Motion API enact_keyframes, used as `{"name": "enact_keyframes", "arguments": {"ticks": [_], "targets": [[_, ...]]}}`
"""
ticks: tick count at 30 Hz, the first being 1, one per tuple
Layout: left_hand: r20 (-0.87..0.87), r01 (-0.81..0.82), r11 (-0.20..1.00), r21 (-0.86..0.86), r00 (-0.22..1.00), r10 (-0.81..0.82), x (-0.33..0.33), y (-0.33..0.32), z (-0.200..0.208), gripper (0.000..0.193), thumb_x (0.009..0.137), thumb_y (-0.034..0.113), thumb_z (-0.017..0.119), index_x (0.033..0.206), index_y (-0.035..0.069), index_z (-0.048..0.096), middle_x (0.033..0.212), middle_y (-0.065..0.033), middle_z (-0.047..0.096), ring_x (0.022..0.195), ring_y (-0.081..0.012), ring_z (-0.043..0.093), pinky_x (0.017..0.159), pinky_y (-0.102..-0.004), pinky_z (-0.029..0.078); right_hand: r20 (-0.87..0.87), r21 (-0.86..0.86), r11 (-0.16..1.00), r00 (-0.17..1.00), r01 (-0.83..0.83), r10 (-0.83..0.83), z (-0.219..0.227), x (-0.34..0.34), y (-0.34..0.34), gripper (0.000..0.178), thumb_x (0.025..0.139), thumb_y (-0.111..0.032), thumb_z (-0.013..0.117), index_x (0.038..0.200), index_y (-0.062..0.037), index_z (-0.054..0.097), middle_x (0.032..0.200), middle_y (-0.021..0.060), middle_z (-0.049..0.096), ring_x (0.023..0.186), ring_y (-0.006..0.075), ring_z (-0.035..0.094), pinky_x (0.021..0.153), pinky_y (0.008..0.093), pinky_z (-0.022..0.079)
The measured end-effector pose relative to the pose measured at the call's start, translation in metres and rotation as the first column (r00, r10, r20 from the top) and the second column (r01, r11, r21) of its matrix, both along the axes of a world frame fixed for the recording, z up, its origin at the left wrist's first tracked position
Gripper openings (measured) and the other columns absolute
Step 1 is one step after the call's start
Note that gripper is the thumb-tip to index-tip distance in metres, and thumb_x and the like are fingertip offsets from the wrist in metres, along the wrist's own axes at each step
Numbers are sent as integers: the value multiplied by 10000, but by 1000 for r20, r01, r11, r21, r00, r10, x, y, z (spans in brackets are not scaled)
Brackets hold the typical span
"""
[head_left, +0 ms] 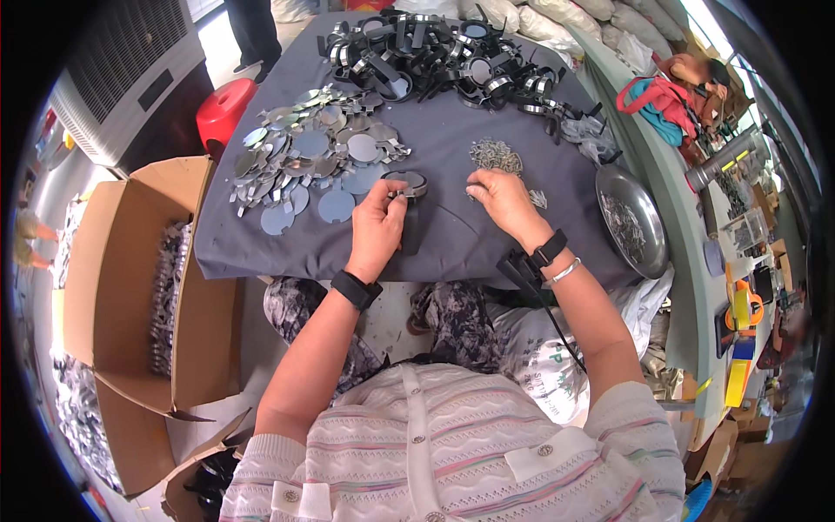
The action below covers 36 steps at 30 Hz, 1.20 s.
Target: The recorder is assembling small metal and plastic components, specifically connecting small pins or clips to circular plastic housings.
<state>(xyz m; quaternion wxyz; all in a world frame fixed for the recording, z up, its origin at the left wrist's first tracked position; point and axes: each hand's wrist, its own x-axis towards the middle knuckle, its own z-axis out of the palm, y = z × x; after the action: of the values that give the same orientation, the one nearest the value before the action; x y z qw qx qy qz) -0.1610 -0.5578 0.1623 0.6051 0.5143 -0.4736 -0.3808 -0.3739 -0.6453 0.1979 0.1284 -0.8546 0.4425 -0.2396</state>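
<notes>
The left hand (380,217) grips a black-and-metal ring-shaped piece (412,184) above the near part of the cloth-covered surface (452,126); the right hand (507,202) has its fingertips drawn together beside small metal parts (496,157), whether on something I cannot tell; flat discs (313,144) lie leftward, black-handled pieces (435,56) beyond.

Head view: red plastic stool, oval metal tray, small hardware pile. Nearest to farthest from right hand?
1. Small hardware pile, beyond the right hand.
2. Oval metal tray, to the hand's right.
3. Red plastic stool, far left, beyond the table.
</notes>
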Motion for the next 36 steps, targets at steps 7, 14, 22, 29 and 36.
{"name": "enact_keyframes", "arguments": {"ticks": [7, 14, 22, 29, 36], "targets": [[-11, -9, 1000, -6, 1000, 9, -1, -2, -1, 137, 900, 79, 529, 1013, 44, 599, 573, 11, 526, 430, -49, 445, 386, -246, 376, 132, 123, 989, 986, 86, -102, -6, -1, -10, 86, 843, -85, 609, 880, -7, 610, 741, 142, 661, 644, 293, 638, 612, 373, 506], [-6, -14, 1000, -10, 1000, 14, -1, -1, 0, 137, 903, 86, 524, 1008, 44, 600, 571, 10, 523, 430, -52, 445, 386, -246, 378, 393, 481, 876, 902, -33, -182, -4, -10, -17, 82, 867, -84, 627, 812, -25, 606, 654, 48, 630, 434, 60, 489, 397, 199, 367], [-43, -7, 1000, -11, 999, 6, 3, 0, 0, 155, 904, 87, 519, 1028, 38, 597, 570, 3, 522, 423, -59, 453, 382, -251, 373, 76, 405, 914, 997, -25, -7, 2, -10, -16, 149, 849, -131, 645, 800, 9, 630, 622, 52, 609, 488, 85, 526, 437, 234, 405], [3, -36, 999, 0, 999, 36, 2, -2, -6, 165, 893, 76, 519, 1023, 34, 611, 580, -10, 536, 423, -67, 469, 394, -259, 390, 39, 352, 934, 998, -59, 48, 10, -9, -13, 194, 851, -178, 658, 806, 7, 621, 631, 49, 598, 546, 111, 560, 502, 260, 438], [-21, -5, 1000, -1, 1000, 5, -3, 2, 0, 150, 898, 74, 518, 1015, 34, 603, 572, 2, 521, 430, -57, 455, 384, -254, 376, -314, -131, 979, 931, 154, -188, -5, -17, -21, 140, 829, -107, 638, 938, -19, 628, 817, 137, 674, 802, 265, 660, 708, 347, 498]]}}
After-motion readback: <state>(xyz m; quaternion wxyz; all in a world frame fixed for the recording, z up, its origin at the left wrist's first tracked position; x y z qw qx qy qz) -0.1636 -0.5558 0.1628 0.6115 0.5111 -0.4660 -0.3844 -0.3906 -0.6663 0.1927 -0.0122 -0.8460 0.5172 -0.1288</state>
